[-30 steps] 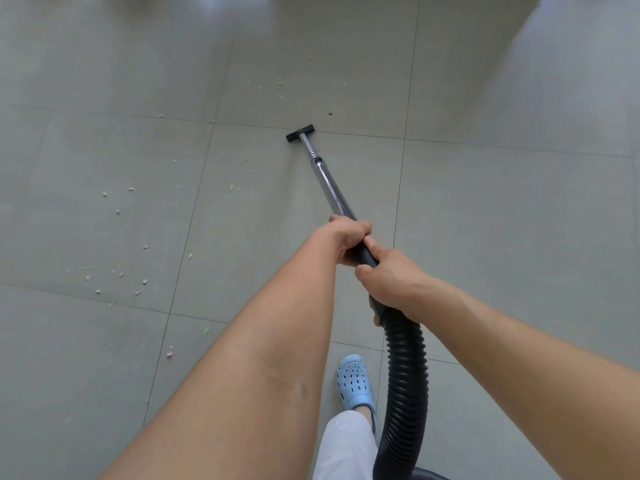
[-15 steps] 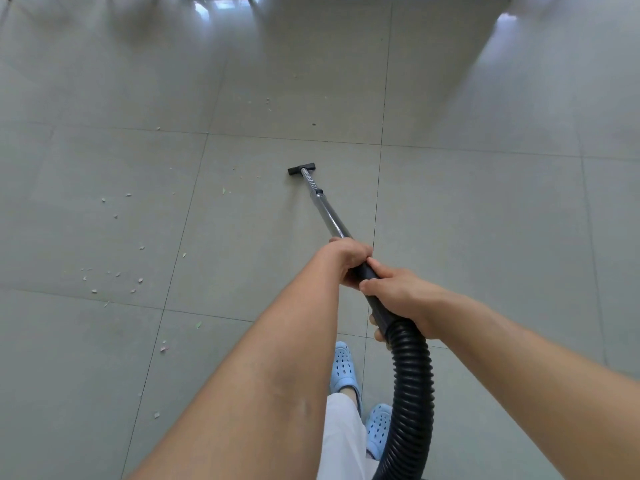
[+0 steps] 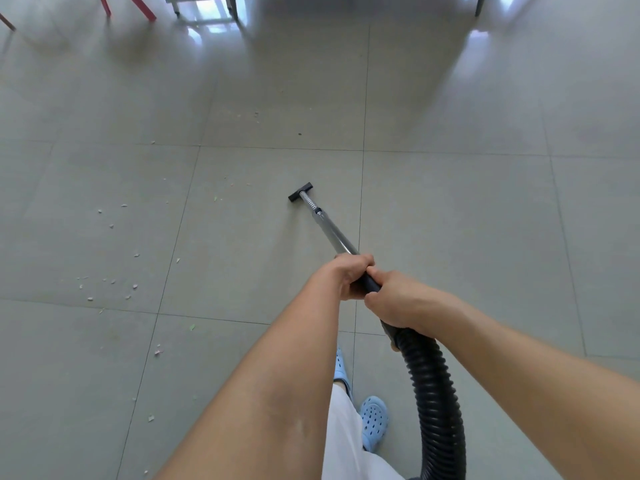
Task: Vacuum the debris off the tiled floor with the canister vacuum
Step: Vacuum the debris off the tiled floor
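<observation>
A metal vacuum wand point(image 3: 331, 231) runs from my hands down to a small black nozzle point(image 3: 300, 192) resting on the grey tiled floor point(image 3: 467, 209). My left hand point(image 3: 351, 274) grips the wand's black handle in front. My right hand point(image 3: 398, 303) grips it just behind, where the ribbed black hose point(image 3: 436, 403) begins. Several pale scraps of debris point(image 3: 110, 282) lie scattered on the tiles left of the nozzle, with a few more specks point(image 3: 256, 115) on the tile beyond it.
Red chair legs point(image 3: 142, 8) and a white metal frame point(image 3: 201, 12) stand at the far top left. A dark leg point(image 3: 479, 5) stands at the top right. My feet in light blue clogs point(image 3: 373, 420) are below my arms.
The nozzle has been drawn back toward me, off the far grout line onto the nearer tile. The view has tilted up, revealing furniture legs at the far edge. Both hands keep their grip.
</observation>
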The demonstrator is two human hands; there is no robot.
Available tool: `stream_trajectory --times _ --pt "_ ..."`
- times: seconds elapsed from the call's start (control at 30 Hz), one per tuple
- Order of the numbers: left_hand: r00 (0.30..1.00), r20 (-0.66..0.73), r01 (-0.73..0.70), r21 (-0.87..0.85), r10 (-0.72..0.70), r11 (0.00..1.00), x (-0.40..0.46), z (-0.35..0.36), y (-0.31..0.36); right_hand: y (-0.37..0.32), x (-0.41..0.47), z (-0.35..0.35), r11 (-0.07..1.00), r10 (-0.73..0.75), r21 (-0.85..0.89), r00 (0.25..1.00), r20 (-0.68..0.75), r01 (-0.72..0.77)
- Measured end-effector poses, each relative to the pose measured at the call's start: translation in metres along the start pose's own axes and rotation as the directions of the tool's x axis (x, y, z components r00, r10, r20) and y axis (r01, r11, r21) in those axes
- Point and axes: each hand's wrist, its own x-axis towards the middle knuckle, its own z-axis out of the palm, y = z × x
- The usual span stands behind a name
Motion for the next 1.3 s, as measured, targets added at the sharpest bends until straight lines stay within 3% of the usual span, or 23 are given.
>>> stream_trajectory --times 0.27,0.6,0.8,1.3 --pt "1.0 -0.019 0.004 0.093 -0.002 0.996 0.007 0.025 -0.004 0.023 -0.007 -0.011 0.98 0.04 0.193 0.997 0.063 -0.051" --pt "0.999 -0.04 0.014 0.099 -0.01 0.995 0.053 -0.006 0.037 0.003 0.059 -0.014 0.983 0.017 0.183 1.0 -0.007 -0.016" --pt "0.999 -0.036 0.02 0.08 -0.017 0.997 0.101 -0.04 0.097 -0.044 0.112 -0.04 1.0 -0.023 -0.012 0.991 -0.129 0.022" --pt "0.999 -0.052 0.012 0.244 0.001 0.97 0.214 -0.111 0.282 -0.167 0.252 -0.144 0.996 0.005 0.091 0.979 -0.206 0.014"
